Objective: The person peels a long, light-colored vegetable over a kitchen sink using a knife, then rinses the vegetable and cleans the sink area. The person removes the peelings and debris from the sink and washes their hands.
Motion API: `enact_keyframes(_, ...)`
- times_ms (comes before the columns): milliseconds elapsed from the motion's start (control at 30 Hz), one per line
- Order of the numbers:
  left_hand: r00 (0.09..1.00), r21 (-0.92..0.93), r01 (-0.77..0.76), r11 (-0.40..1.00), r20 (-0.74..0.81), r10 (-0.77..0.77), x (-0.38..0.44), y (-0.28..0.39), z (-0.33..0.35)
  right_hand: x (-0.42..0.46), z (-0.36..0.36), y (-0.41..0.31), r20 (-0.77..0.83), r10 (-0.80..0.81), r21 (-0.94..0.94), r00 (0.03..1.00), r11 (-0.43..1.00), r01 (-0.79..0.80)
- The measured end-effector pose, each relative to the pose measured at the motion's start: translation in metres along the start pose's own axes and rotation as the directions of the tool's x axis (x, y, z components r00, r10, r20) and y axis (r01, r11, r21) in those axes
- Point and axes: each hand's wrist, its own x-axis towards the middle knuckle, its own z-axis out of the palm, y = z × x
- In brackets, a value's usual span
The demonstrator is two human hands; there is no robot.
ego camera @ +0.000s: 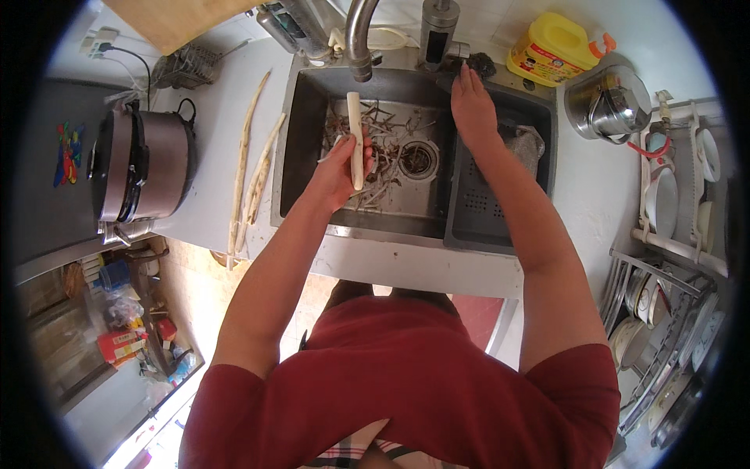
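My left hand holds a pale peeled root piece upright over the left basin of the steel sink. Thin peelings lie scattered across the basin floor and around the drain strainer. My right hand reaches to the sink's back rim, its fingertips by the small valve of a metal water fitting; whether they touch it cannot be told, nor whether the hand holds anything. Several long peeled roots rest on the white counter left of the sink.
A curved faucet rises behind the basin. Right of it stand a yellow jug and a steel pot. A grey perforated tray sits in the sink's right side. An electric cooker is at left, dish racks at right.
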Motion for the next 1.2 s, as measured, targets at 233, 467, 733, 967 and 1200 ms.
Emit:
enact_keyframes(233,0.994,0.032,-0.099,0.995,0.041,0.098,0.052,0.006,0.022,-0.006,0.010,0.001,-0.032,0.002,0.067,0.999,0.998,0.000)
enact_keyframes(467,0.976,0.012,0.016,1.000,0.215,-0.018,0.099,0.014,0.018,-0.036,-0.046,-0.032,0.304,0.375,0.556,0.876,0.677,-0.483)
enact_keyframes(733,0.956,0.080,-0.199,0.977,-0.204,0.211,0.101,-0.013,0.053,-0.021,-0.074,-0.132,0.799,0.260,0.581,0.542,-0.564,-0.586)
enact_keyframes(967,0.924,0.224,-0.331,0.917,-0.119,0.363,0.093,-0.024,0.059,-0.014,-0.055,-0.130,0.702,0.353,0.684,0.618,-0.096,-0.723)
enact_keyframes(1200,0.959,-0.059,-0.243,0.968,-0.166,0.231,0.120,0.017,0.027,-0.029,-0.093,-0.125,0.923,-0.087,0.238,0.374,-0.633,-0.736)
